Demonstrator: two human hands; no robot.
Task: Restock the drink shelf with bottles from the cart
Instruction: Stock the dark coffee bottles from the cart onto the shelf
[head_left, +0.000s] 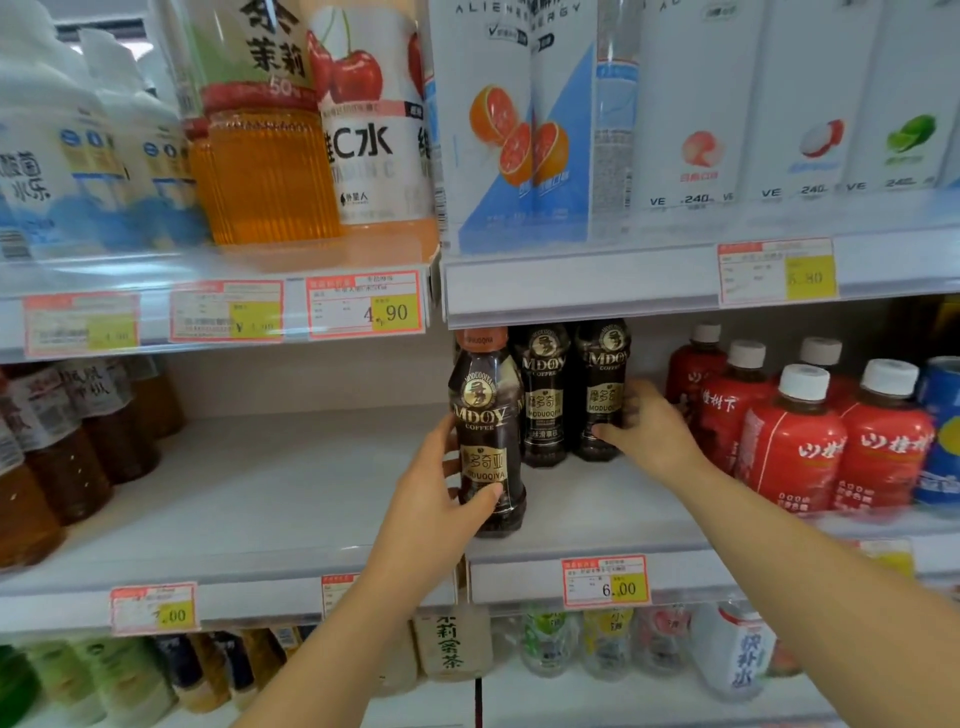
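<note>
My left hand (441, 499) grips the front coffee bottle (485, 415), my right hand (649, 431) grips a back bottle (602, 364); 3 on the shelf (291, 493), plenty of room left.

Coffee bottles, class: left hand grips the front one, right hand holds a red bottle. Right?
No. In the head view the right hand holds a rear coffee bottle, not a red one; the left hand does grip the front coffee bottle.

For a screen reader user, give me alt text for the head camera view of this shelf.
The left hand grips a dark brown plastic coffee bottle with an orange cap near the front of a white shelf, while the right hand grips a matching dark bottle further back. A third bottle stands between them, red white-capped bottles to the right.
</note>
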